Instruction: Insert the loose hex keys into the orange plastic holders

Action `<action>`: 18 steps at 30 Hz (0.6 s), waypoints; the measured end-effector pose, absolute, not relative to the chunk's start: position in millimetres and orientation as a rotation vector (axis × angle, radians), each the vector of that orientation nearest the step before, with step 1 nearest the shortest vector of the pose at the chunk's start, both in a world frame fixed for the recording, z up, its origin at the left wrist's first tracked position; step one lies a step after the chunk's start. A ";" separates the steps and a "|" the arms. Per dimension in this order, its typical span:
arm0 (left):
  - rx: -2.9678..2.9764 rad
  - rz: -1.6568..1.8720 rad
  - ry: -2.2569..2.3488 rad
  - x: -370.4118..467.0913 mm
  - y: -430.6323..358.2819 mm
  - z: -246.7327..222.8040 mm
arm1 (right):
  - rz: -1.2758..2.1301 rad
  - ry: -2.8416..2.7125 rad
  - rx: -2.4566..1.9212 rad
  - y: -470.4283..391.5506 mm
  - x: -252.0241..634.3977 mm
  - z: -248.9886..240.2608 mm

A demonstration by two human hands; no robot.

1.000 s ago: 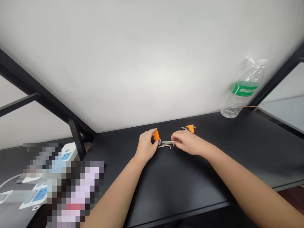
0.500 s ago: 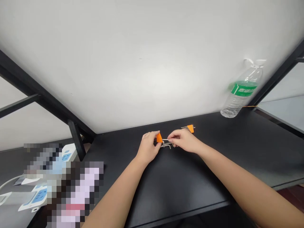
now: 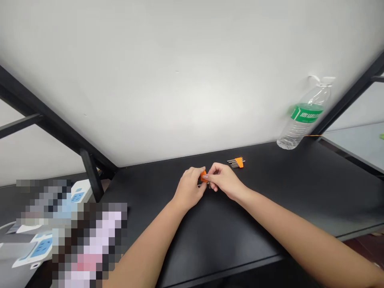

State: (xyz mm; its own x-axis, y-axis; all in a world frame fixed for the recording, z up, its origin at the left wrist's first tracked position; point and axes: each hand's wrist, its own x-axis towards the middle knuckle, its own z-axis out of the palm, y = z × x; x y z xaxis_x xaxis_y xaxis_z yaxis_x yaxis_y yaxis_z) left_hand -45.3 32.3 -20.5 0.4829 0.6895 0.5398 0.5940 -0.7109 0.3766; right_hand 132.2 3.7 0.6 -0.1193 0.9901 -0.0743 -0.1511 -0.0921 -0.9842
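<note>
Small orange holder between two hands

The orange holder (image 3: 203, 175) is at the middle of the black worktop (image 3: 222, 232), toward its far side. The left hand (image 3: 189, 186) pinches it from the left between thumb and fingers, a grip that seems meant to steady it while leaving its right side within reach. There the right hand (image 3: 225, 179) has its thumb and forefinger closed together against the holder, perhaps for fine control; whether a thin piece sits between them cannot be told. Bits of metal (image 3: 209, 185) show just below the fingertips, mostly hidden, near enough to reach without a large arm movement.

Beyond the right hand, a second orange holder (image 3: 239, 162) lies with slim metal rods through it, their long ends pointing left; the holder appears to keep them grouped. Farther right, a green-labelled clear bottle (image 3: 307, 114) is by the wall (image 3: 180, 100), well apart from the hands.
</note>
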 end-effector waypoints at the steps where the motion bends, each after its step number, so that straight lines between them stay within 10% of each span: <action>1: 2.553 1.039 1.129 -44.8 31.0 -20.6 | 1.401 -1.166 -1.095 2.7 132.9 1.5; 18: 2.188 1.073 1.371 -55.1 51.4 -29.6 | 0.207 -2.541 -1.582 -5.4 143.7 0.0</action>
